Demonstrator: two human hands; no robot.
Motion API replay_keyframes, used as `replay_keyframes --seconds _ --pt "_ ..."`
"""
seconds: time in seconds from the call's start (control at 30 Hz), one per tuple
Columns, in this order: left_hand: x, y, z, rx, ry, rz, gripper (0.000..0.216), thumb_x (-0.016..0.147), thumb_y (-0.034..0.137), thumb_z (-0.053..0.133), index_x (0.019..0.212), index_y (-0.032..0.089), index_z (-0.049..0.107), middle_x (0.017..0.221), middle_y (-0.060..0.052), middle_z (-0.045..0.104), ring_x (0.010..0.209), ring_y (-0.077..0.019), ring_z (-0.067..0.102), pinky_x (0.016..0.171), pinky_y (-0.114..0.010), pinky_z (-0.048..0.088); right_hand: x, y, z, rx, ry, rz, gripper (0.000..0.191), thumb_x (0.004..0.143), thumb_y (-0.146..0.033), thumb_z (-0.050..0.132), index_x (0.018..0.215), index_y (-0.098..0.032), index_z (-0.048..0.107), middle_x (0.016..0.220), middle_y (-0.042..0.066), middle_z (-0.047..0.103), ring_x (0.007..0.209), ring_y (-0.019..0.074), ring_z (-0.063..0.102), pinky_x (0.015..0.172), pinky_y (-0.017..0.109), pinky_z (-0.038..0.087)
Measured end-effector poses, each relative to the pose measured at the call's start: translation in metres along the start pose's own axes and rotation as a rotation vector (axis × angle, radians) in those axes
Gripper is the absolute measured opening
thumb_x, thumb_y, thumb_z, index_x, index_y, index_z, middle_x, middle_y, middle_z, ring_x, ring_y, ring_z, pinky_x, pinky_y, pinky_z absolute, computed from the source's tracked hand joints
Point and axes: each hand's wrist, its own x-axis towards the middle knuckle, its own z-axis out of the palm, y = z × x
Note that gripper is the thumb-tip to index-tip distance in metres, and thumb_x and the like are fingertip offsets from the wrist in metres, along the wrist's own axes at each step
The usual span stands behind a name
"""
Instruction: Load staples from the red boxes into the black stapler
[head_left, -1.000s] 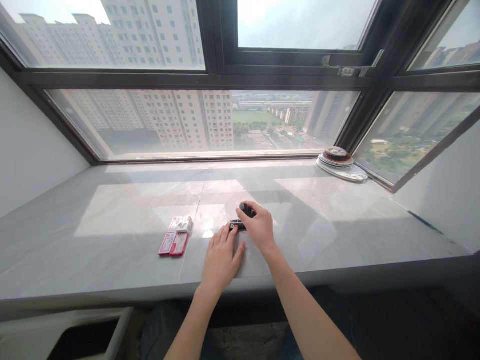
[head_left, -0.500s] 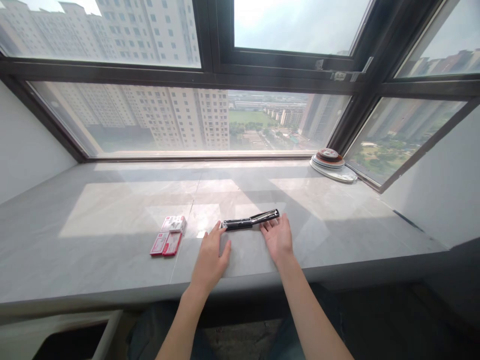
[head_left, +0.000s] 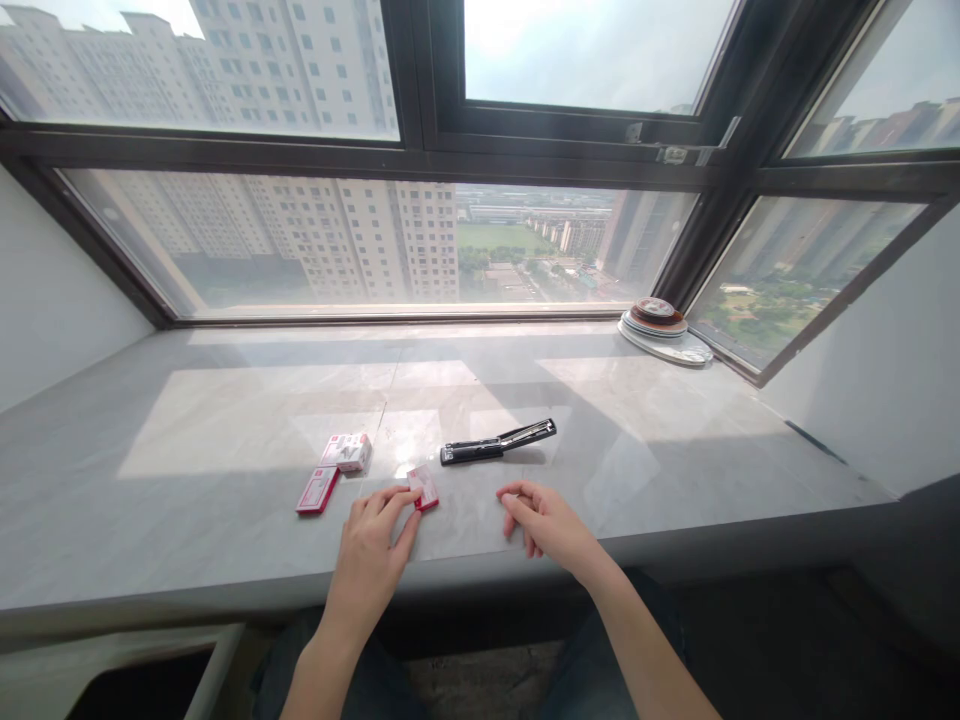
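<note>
A black stapler (head_left: 497, 442) lies swung open flat on the grey stone sill (head_left: 225, 520). My left hand (head_left: 371, 545) pinches a small red staple box (head_left: 424, 487) between thumb and fingertips, just in front of the stapler's left end. My right hand (head_left: 546, 518) hovers a little right of it, fingers curled and loosely apart, holding nothing. Another red staple box (head_left: 318, 489) and a white-and-red box (head_left: 346, 451) lie on the sill to the left.
A stack of plates (head_left: 664, 330) stands at the back right corner by the dark window frame (head_left: 420, 165). White walls close in both ends of the sill. A pale drawer or box (head_left: 120, 670) shows below the sill's front edge at the left.
Both hands drew back from the stapler, which stays open flat. My left hand took one red staple box from the pair and moved it right, in front of the stapler.
</note>
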Motion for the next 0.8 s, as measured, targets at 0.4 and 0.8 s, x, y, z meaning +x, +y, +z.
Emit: replay_keyframes --seconds 0.4,0.8 --pt "0.038 0.067 0.023 -0.252 -0.168 0.183 0.025 0.081 0.023 0.072 0.104 0.029 0.065 0.104 0.001 0.069 0.103 -0.0245 0.059 0.098 -0.041 0.044 0.039 -0.003 -0.012 -0.090 0.019 0.002 0.036 0.097 -0.058 0.058 0.103 -0.024 0.051 0.058 -0.008 0.057 0.033 0.0089 0.040 0.032 0.020 0.023" --pt "0.043 0.036 0.023 -0.493 -0.250 0.109 0.045 0.086 0.030 0.075 0.130 0.031 0.064 0.113 -0.004 0.068 0.108 -0.0229 0.064 0.097 -0.038 0.053 0.036 -0.008 -0.016 -0.233 -0.041 0.038 0.035 0.096 -0.049 0.058 0.077 -0.019 0.058 0.050 -0.005 0.053 0.036 0.0078 0.036 0.037 0.022 0.023"
